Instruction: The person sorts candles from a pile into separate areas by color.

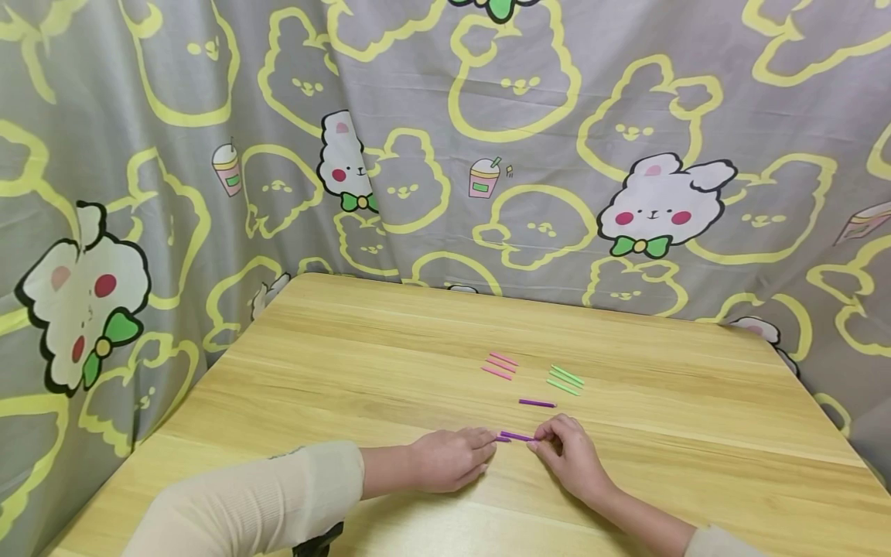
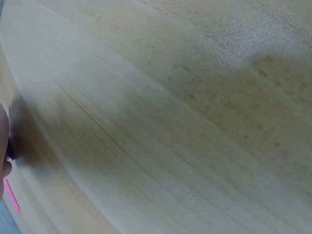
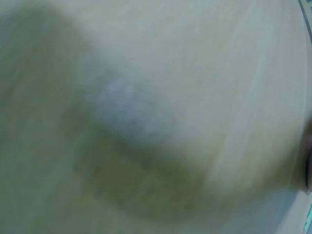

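In the head view, my right hand pinches the right end of a thin purple stick between thumb and fingertips, just above the table. My left hand lies low over the wood, its fingers stretched out to the right. Their tips touch another purple stick, whose left part they cover. A third purple stick lies alone beyond the hands. At the left wrist view's edge, a dark purple stick end shows beside part of the left hand.
Three pink sticks lie side by side farther back on the wooden table. To their right are three green sticks. A patterned grey curtain hangs behind the table and along its left side.
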### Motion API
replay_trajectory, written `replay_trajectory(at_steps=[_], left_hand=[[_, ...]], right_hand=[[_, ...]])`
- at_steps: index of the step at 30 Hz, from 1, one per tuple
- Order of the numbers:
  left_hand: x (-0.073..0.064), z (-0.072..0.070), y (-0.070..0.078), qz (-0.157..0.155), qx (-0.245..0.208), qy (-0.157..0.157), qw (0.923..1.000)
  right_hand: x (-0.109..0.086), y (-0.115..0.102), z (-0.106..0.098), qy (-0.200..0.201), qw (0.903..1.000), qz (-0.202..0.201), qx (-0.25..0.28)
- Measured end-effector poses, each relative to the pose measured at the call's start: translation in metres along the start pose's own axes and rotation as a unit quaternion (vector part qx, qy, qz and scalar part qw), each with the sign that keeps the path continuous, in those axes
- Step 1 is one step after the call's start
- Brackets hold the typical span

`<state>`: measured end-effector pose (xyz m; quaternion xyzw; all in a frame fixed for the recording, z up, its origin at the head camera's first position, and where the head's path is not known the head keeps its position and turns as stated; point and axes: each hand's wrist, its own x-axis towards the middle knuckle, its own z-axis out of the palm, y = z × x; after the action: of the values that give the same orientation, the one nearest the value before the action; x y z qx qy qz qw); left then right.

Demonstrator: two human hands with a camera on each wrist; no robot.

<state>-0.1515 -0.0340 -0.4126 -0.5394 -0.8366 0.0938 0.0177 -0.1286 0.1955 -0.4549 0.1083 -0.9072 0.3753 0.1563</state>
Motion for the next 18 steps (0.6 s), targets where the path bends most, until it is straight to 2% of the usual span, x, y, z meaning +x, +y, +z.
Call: replay_trajectory(at_steps=[8, 14, 18], left_hand=[[-0.0003, 0.0001, 0.0004, -0.002, -0.001, 0.0, 1.0], [-0.0003, 0.0001, 0.0013, -0.008, -0.002, -0.003, 1.0], [-0.0003, 0.001, 0.0015, -0.008, 0.001, -0.003, 1.0]], right_hand=[[0.0014, -0.0011, 0.0005, -0.012, 0.9999, 0.0, -0.009], [0.0012, -0.0015, 0.002, 0.004, 0.9991, -0.026, -0.032], [0.002, -0.0022, 0.0021, 0.007, 0.9984, -0.029, -0.049]])
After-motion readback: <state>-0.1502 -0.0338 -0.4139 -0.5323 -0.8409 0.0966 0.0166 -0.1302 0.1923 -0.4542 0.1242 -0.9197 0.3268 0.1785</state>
